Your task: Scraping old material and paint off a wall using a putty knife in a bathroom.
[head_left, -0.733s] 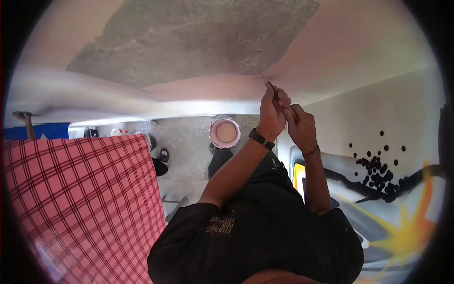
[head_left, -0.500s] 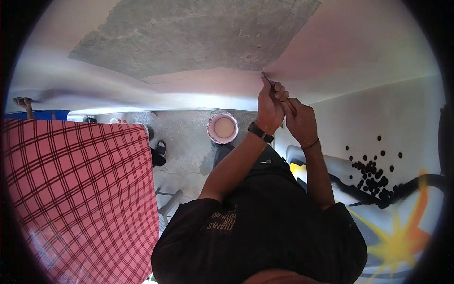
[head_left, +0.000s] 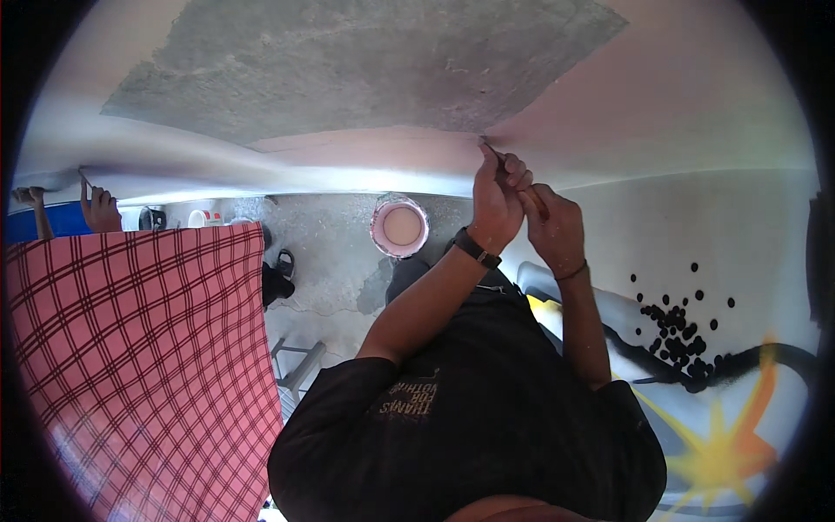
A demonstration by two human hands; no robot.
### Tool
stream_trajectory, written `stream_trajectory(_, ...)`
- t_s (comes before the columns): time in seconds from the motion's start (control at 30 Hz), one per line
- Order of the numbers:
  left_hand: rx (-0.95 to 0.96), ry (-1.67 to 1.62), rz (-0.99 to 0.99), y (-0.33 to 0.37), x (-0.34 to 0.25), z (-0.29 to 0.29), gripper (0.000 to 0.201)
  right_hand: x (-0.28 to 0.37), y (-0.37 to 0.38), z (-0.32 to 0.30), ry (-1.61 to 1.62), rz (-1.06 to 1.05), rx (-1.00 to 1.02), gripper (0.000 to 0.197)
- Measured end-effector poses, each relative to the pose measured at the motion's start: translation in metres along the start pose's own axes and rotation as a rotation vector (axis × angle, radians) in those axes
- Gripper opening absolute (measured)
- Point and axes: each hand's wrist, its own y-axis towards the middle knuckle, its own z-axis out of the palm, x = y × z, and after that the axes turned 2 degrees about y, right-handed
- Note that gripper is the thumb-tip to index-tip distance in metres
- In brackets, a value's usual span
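Both my arms reach out to a wall (head_left: 609, 104) that is partly pink and partly bare grey plaster (head_left: 348, 61). My left hand (head_left: 497, 196), with a black watch on its wrist, grips a thin paintbrush (head_left: 492, 157). The brush tip touches the wall at the edge of the pink paint. My right hand (head_left: 553, 228) sits just behind the left and is closed on the lower end of the same brush handle. Below my hands a round bucket of pink paint (head_left: 399, 227) stands on the concrete floor.
Another person in a red checked shirt (head_left: 130, 365) stands close on my left, with a hand (head_left: 101, 210) up against the wall. Dark sandals (head_left: 280, 271) and a metal frame (head_left: 298, 367) lie on the floor. At the right is a mural with black dots (head_left: 674, 326) and an orange-yellow star (head_left: 718, 452).
The brush tip has shifted a little up and left along the paint edge. The person in the checked shirt has drifted left, and that person's raised hand has come into view.
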Motion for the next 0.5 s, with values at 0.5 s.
stream_trajectory(0.5, -0.021, -0.045, -0.014, 0.000, 0.009, 0.000, 0.043, -0.015, 0.001, 0.001, -0.026, -0.032, 0.020, 0.015)
